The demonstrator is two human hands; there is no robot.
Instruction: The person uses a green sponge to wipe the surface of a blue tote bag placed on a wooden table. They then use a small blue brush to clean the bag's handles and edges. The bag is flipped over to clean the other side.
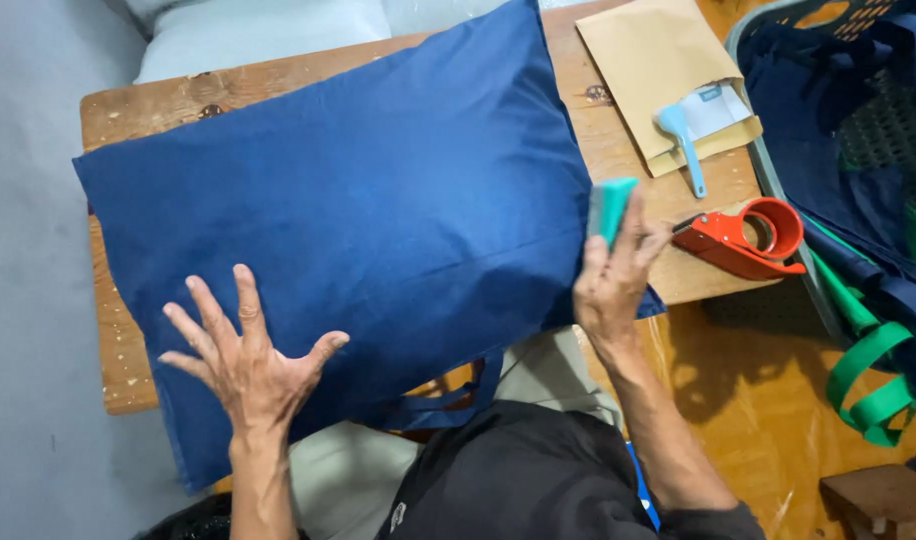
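A large navy blue cloth bag (358, 210) lies flat across a small wooden table (618, 140), its handles (448, 400) hanging over the near edge. My left hand (243, 360) presses flat on the bag's lower left part, fingers spread. My right hand (613, 280) is at the bag's right edge and grips a small teal block (610, 205) against the cloth.
On the table's right side lie a brown padded envelope (658, 70), a light blue scraper-like tool (681, 140) and a red tape dispenser (743, 238). A grey basket (778, 190) with blue cloth and green straps (873, 370) stands at the right. A wooden stool (878, 500) is at lower right.
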